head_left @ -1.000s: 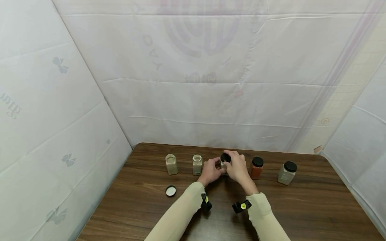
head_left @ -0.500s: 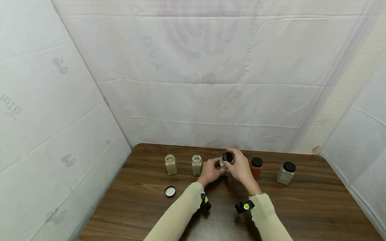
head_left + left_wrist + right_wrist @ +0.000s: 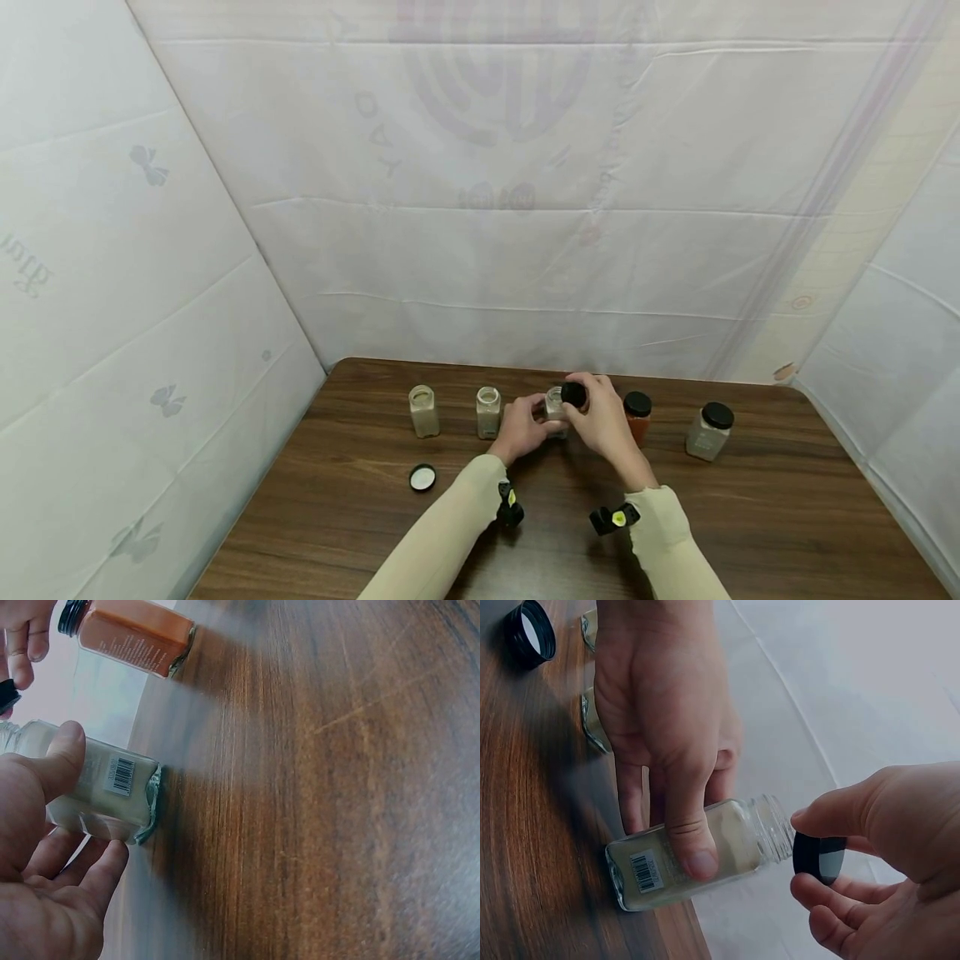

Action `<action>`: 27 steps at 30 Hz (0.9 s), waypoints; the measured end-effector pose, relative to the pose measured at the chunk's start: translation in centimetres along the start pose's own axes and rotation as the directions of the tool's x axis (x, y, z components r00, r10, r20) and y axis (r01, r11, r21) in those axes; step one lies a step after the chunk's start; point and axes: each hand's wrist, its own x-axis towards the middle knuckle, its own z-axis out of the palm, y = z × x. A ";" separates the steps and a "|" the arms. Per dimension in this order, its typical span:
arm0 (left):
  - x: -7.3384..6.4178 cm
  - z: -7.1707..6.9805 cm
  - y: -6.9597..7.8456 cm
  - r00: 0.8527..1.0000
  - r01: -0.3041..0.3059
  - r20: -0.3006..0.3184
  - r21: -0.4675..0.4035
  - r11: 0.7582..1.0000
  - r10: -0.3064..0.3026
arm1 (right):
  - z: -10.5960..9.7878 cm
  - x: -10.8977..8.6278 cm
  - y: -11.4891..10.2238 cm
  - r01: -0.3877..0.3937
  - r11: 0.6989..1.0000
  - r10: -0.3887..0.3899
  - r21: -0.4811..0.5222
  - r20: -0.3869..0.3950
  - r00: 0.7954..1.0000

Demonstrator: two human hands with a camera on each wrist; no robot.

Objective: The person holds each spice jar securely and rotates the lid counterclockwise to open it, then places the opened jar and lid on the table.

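My left hand [image 3: 522,429] grips a square glass spice jar [image 3: 733,834] of pale powder, its thumb across the barcode side. The jar stands upright on the table with its threaded neck bare. Just to the right of that neck, my right hand [image 3: 602,421] pinches a black screw lid [image 3: 819,856] between thumb and fingers. The lid is tilted and apart from the jar. In the left wrist view the same jar [image 3: 112,776] shows its base on the wood, while the right fingers and lid are partly cut off at the edge.
Two lidless jars, one at far left [image 3: 424,412] and one nearer [image 3: 488,414], stand left of my hands. An upturned black lid [image 3: 422,477] lies in front of them. To the right stand a lidded orange-red jar [image 3: 638,417] and a lidded pale jar [image 3: 709,432]. A wooden table [image 3: 780,500] meets fabric walls.
The black lid has come off the jar's mouth and moved right with my right hand, baring the neck. My left hand keeps its hold on the jar.
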 end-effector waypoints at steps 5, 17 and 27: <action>-0.1 0.0 0.0 1.000 0.002 0.010 -0.020 1.000 -0.002 | -0.3 -0.2 0.0 0.004 1.000 -0.003 0.020 -0.016 1.000; -0.2 0.0 0.1 1.000 0.002 0.008 -0.023 1.000 -0.002 | -0.6 -0.6 0.6 -0.012 1.000 0.013 0.027 -0.050 0.999; -0.1 0.0 0.0 1.000 -0.002 0.002 -0.024 1.000 0.002 | -0.9 -1.1 0.9 -0.055 0.999 0.054 -0.004 -0.059 0.997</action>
